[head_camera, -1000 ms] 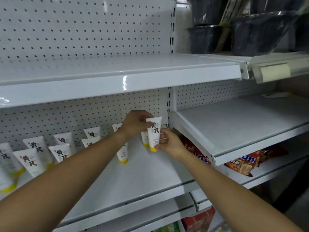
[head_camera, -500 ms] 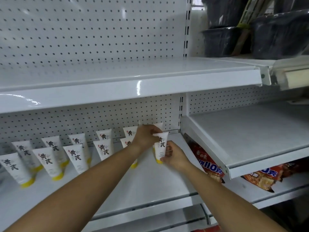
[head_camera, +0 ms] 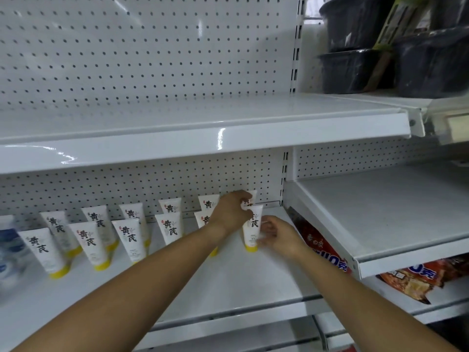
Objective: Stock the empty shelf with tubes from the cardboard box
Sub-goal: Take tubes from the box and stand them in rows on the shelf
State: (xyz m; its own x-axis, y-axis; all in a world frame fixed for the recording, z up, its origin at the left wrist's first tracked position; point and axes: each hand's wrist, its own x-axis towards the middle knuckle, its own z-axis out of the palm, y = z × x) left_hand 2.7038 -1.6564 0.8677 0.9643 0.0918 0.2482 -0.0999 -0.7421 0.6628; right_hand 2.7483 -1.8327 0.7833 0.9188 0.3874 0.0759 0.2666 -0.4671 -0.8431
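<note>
Your left hand [head_camera: 233, 212] pinches the top edge of the tube [head_camera: 252, 231]. This tube stands cap-down on the shelf [head_camera: 228, 288], at the right end of the near row. Your right hand [head_camera: 278, 236] is just beside the tube's lower part with curled fingers. It is blurred, so it is not possible to tell if it grasps the tube. The other tubes [head_camera: 130, 238] stand in two rows to the left. A red snack packet [head_camera: 317, 246] lies to the right.

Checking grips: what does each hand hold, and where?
Left hand pinches the top of the rightmost front tube; right hand touches its lower side, fingers blurred.
</note>
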